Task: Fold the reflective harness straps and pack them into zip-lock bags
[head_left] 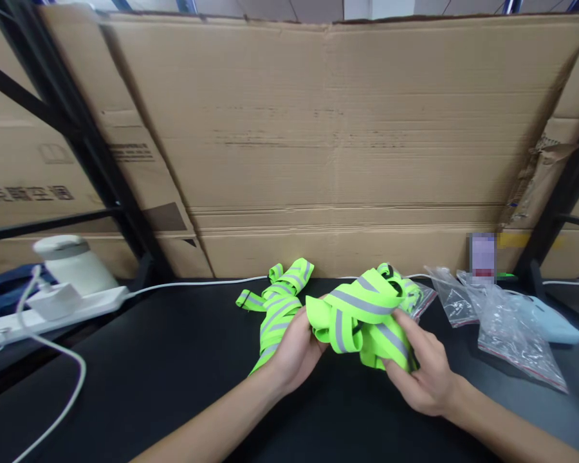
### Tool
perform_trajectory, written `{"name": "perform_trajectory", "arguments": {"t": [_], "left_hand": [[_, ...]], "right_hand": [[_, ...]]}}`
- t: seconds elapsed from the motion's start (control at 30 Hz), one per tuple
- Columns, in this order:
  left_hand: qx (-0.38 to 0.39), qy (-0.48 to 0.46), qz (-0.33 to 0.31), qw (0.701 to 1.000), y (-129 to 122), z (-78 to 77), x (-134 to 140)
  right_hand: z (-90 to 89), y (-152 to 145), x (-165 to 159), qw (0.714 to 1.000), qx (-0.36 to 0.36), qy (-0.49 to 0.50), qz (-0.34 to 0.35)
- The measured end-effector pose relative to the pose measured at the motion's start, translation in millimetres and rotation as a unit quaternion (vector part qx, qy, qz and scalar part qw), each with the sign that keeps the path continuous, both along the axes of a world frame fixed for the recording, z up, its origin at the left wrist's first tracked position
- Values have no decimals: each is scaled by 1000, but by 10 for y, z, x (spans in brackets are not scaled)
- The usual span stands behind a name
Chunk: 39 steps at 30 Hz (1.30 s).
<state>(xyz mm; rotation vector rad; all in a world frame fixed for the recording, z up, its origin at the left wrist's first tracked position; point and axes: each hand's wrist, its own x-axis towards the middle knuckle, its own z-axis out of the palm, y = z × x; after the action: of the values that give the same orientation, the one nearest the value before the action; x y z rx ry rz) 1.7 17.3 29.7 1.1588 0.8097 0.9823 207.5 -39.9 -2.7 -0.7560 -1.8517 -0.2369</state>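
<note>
Left hand (300,352) and right hand (424,368) clamped on a green strap bundle (361,303), second bundle (282,301) on black table (174,373), bags (514,337) at right

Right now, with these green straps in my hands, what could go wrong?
First, the held straps are in overlapping folds with a loop hanging down, so they might come undone if either hand slackens. Second, the other bundle lies right beside the left hand, so the two could snag on each other. Third, thin plastic bags lie to the right of the right hand, and a wide swing that way might sweep them aside.
</note>
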Motion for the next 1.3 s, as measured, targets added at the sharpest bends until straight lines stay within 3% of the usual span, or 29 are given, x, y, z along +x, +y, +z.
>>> {"name": "perform_trajectory", "arguments": {"t": [0.13,0.23,0.33,0.4,0.53,0.6,0.67,0.73,0.8,0.87,1.0,1.1,1.3], "left_hand": [[-8,16,-9,1000,38,33,-20],[28,19,-12,999,92,-6,-38],[125,26,25,992,143,-67,-73],[217,80,47,972,137,-92,-91],[365,182,4,913,4,-88,-80],[351,183,-66,916,-70,-86,-61],[319,185,-86,926,-103,-102,-47],[345,204,-12,916,-83,-130,-42],[401,234,80,882,-19,-165,-44],[421,261,114,861,61,-203,-47],[348,315,66,881,167,-265,-50],[290,352,41,889,165,-229,-54],[316,428,-4,846,106,-53,-70]], "right_hand": [[168,-69,152,1000,3,9,-18],[205,-36,237,998,27,53,-8],[185,55,306,998,46,39,15],[168,101,351,999,47,18,5],[186,62,414,995,89,-38,-21],[234,-3,400,989,111,-95,-6],[290,-67,344,982,123,-139,27],[329,-124,257,982,116,-141,53],[324,-178,161,990,57,-113,57],[268,-232,68,992,11,-105,62],[55,-304,-102,983,10,-120,137],[-68,-305,-194,967,20,-192,164],[-12,-309,-207,969,52,-201,134]]}}
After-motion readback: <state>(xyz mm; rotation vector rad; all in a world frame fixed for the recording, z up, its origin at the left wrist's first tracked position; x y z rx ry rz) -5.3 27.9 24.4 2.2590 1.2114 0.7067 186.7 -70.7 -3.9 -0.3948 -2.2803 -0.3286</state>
